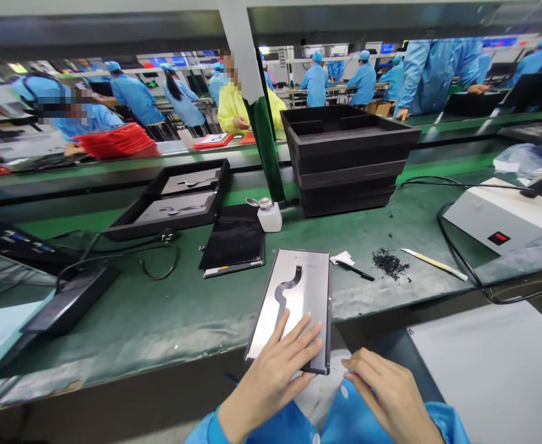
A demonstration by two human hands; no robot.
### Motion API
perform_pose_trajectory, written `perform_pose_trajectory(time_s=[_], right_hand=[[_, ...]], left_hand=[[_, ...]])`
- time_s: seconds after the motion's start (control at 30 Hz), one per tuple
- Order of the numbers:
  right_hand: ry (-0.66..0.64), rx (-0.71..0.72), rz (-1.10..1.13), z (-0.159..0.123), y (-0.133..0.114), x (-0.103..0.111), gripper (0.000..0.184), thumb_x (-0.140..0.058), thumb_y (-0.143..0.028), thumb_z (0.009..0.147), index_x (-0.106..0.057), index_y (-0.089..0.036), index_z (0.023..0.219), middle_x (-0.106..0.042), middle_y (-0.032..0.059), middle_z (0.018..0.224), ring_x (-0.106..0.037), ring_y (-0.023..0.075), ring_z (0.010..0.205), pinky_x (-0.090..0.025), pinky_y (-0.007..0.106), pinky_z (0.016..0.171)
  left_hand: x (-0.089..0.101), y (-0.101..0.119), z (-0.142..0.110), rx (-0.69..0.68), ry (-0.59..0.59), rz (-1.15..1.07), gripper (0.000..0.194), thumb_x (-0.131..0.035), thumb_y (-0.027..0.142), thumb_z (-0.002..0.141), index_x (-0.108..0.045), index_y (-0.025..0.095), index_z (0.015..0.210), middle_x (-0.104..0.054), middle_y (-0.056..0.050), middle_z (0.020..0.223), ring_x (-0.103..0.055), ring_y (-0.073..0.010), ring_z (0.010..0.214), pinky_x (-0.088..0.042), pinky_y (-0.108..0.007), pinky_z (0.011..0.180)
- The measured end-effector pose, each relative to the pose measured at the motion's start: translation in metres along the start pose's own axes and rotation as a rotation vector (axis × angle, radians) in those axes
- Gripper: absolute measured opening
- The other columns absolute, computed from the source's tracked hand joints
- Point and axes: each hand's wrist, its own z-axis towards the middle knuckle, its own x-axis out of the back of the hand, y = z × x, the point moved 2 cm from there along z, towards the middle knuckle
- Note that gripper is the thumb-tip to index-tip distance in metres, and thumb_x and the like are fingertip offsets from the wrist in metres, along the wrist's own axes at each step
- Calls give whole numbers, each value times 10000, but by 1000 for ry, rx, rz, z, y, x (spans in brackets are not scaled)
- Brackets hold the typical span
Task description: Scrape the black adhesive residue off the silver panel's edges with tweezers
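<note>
A flat display panel (310,277) with a silvery back lies partly on the green bench and juts past its front edge. A dark, curved flex cable (282,295) runs along this back. My left hand (282,364) rests on the panel's near end, fingers spread flat, its thumb by the lower edge. Just right of the near corner is my right hand (381,385), apart from the panel. Its thumb and fingers are pinched together; whatever they may hold is too small to make out.
Behind the panel are a dark screen (234,237), a white pump bottle (269,217) and a tray (224,185) of panels. Stacked black trays (344,169) stand farther back. Rightward lie a black pen-like stick (361,272), dark scraps (390,263), a pointed tool (435,264) and a white box (506,216).
</note>
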Motion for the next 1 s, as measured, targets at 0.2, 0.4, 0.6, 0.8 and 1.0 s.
perform_pose_trajectory(time_s=[0.2,0.4,0.6,0.8,1.0], right_hand=[[1,2,-31,1,-2,0,287,-365,-240,1043,-636,-223,949,-672,26,743,-657,165,609,-508,238,581],[-69,13,-47,3,0,1,304,-354,-232,1048,-631,-212,924,-646,23,716,-631,160,596,-490,236,571],[-74,-11,-12,5,2,1,336,-349,-267,1051,-635,-231,879,-633,7,691,-627,154,577,-483,230,558],[-169,-89,72,9,1,3,347,-340,-311,1053,-603,-226,843,-630,4,717,-633,152,591,-451,233,542],[-442,-442,368,22,14,4,257,-519,-315,939,-593,-227,709,-636,-21,671,-598,165,627,-401,250,594]], left_hand=[[1,1,1,6,13,-14,415,-464,103,983,-438,93,1397,-563,-153,1406,-290,-272,1457,-149,-612,1196],[1,1,2,12,-2,-13,414,-464,101,983,-443,96,1397,-547,-130,1427,-285,-270,1461,-140,-618,1196],[0,1,0,14,-10,-8,415,-462,104,979,-452,100,1394,-547,-132,1427,-273,-268,1466,-151,-626,1190],[3,3,2,12,-12,-5,423,-489,104,970,-446,82,1390,-551,-149,1419,-271,-275,1466,-149,-627,1187],[-1,8,-1,62,-22,-8,450,-429,85,978,-400,97,1427,-521,-175,1440,-280,-282,1460,-191,-628,1180]])
